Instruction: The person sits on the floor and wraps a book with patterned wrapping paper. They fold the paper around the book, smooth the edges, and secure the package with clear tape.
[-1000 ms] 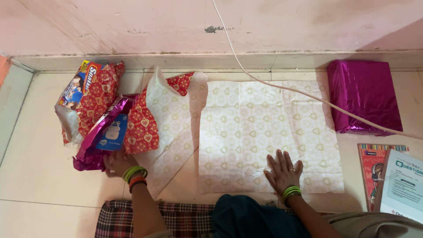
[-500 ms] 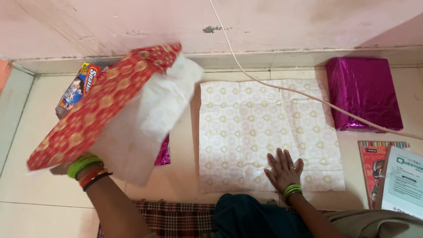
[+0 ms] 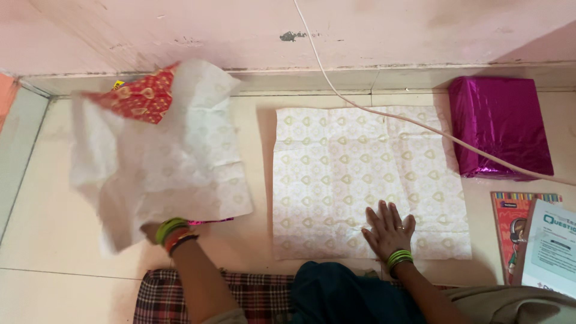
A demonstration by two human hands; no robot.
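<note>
At left of the frame, the left hand [image 3: 153, 231], fingers hidden under the paper so their state cannot be told, has flipped the red wrapping sheet [image 3: 162, 162] from mid-air down, pale side up, covering the packets seen before. Lower centre, the right hand [image 3: 389, 231] stays flat, fingers slightly spread, on the spread sheet [image 3: 360, 162].

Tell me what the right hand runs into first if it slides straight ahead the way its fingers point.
The right hand lies flat on the spread wrapping paper, fingers toward the wall. Straight ahead is only bare paper, then probably the white cable, though the cable's height is unclear.
</note>
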